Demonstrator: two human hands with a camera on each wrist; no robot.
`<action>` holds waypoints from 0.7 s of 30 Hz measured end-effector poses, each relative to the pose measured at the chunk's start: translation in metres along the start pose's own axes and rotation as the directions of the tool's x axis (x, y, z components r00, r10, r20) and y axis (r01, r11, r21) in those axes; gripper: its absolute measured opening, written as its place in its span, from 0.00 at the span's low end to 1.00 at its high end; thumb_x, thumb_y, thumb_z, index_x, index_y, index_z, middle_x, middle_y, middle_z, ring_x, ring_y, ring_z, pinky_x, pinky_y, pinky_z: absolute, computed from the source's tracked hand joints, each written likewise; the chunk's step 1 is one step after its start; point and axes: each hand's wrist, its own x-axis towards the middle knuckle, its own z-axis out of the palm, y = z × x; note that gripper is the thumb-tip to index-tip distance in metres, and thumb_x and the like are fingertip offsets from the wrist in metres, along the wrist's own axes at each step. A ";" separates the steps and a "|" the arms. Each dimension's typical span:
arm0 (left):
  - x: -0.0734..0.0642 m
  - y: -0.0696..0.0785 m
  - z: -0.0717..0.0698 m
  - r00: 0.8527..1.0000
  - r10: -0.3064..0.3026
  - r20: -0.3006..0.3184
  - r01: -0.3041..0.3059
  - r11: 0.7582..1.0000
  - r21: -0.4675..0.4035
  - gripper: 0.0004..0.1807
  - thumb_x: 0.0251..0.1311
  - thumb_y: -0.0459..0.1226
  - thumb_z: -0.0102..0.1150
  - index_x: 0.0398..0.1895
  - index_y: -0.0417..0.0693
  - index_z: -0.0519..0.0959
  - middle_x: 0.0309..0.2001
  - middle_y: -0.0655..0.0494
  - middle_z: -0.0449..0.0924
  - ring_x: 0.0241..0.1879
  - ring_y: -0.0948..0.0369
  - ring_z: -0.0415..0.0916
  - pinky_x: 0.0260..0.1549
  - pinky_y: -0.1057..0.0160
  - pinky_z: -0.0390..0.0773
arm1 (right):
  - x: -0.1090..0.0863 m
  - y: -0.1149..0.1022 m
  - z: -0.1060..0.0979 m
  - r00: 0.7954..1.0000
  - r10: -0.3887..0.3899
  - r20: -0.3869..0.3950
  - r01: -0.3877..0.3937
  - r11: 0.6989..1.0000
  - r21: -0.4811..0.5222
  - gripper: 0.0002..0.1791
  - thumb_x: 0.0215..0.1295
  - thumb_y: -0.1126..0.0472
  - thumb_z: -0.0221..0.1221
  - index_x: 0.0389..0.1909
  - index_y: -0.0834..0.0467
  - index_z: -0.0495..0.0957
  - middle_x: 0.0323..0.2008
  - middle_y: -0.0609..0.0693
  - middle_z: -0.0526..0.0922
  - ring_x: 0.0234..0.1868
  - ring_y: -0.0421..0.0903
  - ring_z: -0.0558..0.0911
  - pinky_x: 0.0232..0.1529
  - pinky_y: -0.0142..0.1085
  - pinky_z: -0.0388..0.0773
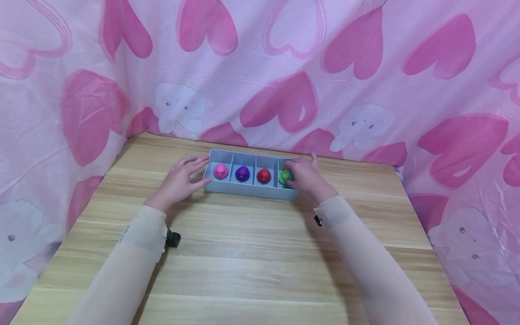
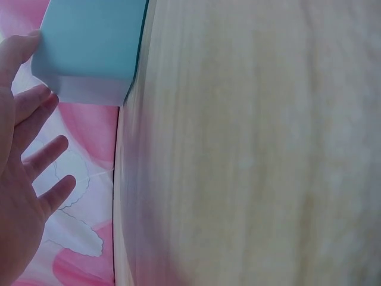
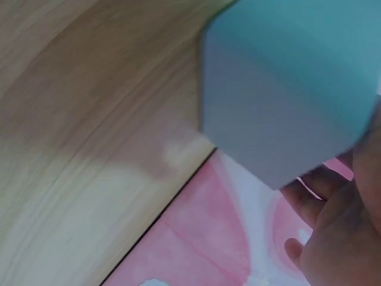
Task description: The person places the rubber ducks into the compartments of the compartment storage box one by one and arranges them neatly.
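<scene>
A long grey-blue divided box [image 1: 252, 190] sits toward the far side of the table. In its compartments, from left to right, are a pink toy duck [image 1: 220, 171], a purple toy duck [image 1: 242, 174], a red toy duck [image 1: 264, 176] and a green toy duck [image 1: 283, 177]. My left hand [image 1: 177, 181] touches the box's left end with thumb and fingertips, its other fingers spread. My right hand [image 1: 307, 177] reaches over the right compartment, thumb and fingers around the green duck and partly covering it. In the right wrist view the box's end wall [image 3: 268, 113] hides those fingertips.
The wooden table [image 1: 243, 271] runs from the box toward me. A pink curtain [image 1: 280, 99] with hearts and white cartoon animals hangs close behind the box and along both sides. Black wrist cameras sit on both sleeves.
</scene>
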 end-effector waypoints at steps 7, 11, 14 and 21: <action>0.000 0.000 0.000 1.000 0.002 0.004 -0.002 1.000 0.011 0.39 0.67 0.55 0.64 0.78 0.55 0.67 0.77 0.48 0.66 0.78 0.42 0.55 0.73 0.28 0.52 | -0.008 -0.006 -0.013 0.994 0.016 -0.110 -0.012 0.999 0.037 0.21 0.63 0.56 0.71 0.57 0.48 0.82 0.58 0.50 0.82 0.66 0.54 0.73 0.76 0.67 0.35; 0.001 0.001 -0.002 1.000 0.002 0.009 -0.002 1.000 0.019 0.39 0.67 0.55 0.65 0.78 0.54 0.67 0.77 0.48 0.66 0.78 0.41 0.55 0.73 0.28 0.52 | -0.018 -0.016 -0.022 0.977 0.052 -0.207 -0.039 0.997 0.065 0.20 0.66 0.54 0.69 0.58 0.50 0.81 0.61 0.52 0.79 0.68 0.55 0.71 0.76 0.64 0.38; 0.001 0.002 -0.003 1.000 0.001 0.012 -0.002 1.000 0.025 0.39 0.68 0.55 0.64 0.78 0.54 0.67 0.77 0.47 0.66 0.78 0.41 0.55 0.73 0.28 0.52 | -0.026 -0.024 -0.024 0.962 0.069 -0.263 -0.053 0.996 0.066 0.21 0.67 0.53 0.68 0.59 0.50 0.80 0.62 0.53 0.78 0.68 0.55 0.71 0.76 0.63 0.39; 0.000 0.002 -0.003 1.000 -0.003 0.016 0.003 1.000 0.029 0.40 0.68 0.56 0.62 0.79 0.53 0.65 0.79 0.48 0.64 0.78 0.42 0.54 0.74 0.29 0.51 | -0.044 -0.033 -0.013 0.956 0.080 -0.284 -0.078 0.997 0.018 0.26 0.67 0.51 0.67 0.64 0.52 0.76 0.64 0.57 0.75 0.70 0.59 0.68 0.76 0.67 0.36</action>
